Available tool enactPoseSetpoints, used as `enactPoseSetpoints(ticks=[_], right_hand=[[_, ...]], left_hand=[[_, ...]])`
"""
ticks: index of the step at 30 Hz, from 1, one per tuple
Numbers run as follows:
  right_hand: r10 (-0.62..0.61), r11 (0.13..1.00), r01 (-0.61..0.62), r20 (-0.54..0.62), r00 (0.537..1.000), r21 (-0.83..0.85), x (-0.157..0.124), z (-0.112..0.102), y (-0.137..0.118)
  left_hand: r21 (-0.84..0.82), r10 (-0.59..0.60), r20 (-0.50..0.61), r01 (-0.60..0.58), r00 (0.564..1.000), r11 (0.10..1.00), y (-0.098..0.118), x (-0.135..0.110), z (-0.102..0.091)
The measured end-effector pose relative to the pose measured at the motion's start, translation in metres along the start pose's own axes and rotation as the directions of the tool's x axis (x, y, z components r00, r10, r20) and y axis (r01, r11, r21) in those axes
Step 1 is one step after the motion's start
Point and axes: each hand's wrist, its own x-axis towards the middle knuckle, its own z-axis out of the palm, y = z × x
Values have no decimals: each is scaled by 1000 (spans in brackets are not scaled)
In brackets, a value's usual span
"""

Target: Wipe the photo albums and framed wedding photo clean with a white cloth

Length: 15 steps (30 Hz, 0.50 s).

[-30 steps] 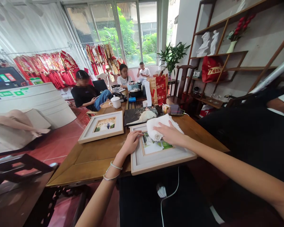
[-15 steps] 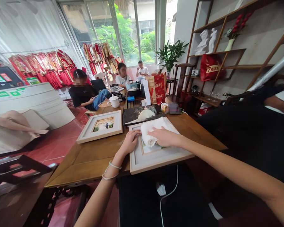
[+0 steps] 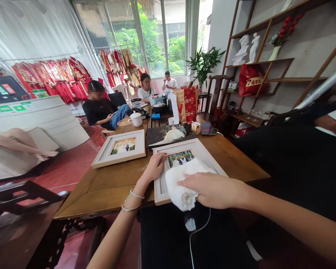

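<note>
A white-framed photo [image 3: 204, 157] lies flat at the near edge of a wooden table [image 3: 112, 186]. My left hand [image 3: 154, 167] rests on the frame's left side, fingers curled over its border. My right hand [image 3: 212, 189] presses a folded white cloth [image 3: 180, 185] onto the frame's near part, fingers laid over it. The photo of two people shows in the frame's upper half beyond the cloth.
A second white-framed photo [image 3: 120, 147] lies to the left, a dark print [image 3: 168, 135] behind. A teapot [image 3: 136, 119], a red bag [image 3: 189, 104], small boxes and a phone [image 3: 207, 129] stand farther back. Three seated people are at the far end. Shelves [image 3: 268, 63] line the right wall.
My right hand has drawn the white cloth from the frame's far part toward me to its near edge, uncovering the photo. My left hand has stayed on the frame's left side.
</note>
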Motion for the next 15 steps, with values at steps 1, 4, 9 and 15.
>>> enactPoseSetpoints(ticks=[1, 4, 9, 15], right_hand=[[17, 1000, -17, -21, 1000, -15, 5, 4, 3], [67, 995, -72, -76, 995, -68, 25, 14, 22], [129, 979, -158, -206, 970, -132, 66, 15, 66], [97, 988, -119, -212, 972, -96, 95, 11, 81]], left_hand=[[-1, 0, -6, 0, 1000, 1000, -1, 0, 0], [13, -11, -13, 11, 1000, 1000, -2, -1, 1], [25, -15, 2, 15, 1000, 1000, -4, -1, 0], [-34, -46, -18, 45, 999, 998, -10, -1, 5]])
